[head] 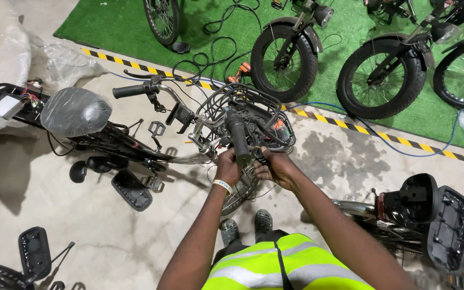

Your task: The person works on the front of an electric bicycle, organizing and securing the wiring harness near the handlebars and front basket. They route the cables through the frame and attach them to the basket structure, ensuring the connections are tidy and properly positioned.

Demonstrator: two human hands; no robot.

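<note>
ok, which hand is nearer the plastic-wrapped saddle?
Left. The left hand grips by the near handlebar grip, on the side towards the saddle. The right hand is just past the grip, on the far side, among the cables.

Four spoked wheels are standing on the green mat along its near edge. Two hands are gripping one bicycle's handlebar grip beside one wire basket. One wrapped saddle is showing, and two shoes are resting on the concrete floor.

Matt black rubber grip; black wire basket; glossy plastic-wrapped saddle; rough stained concrete floor.
</note>
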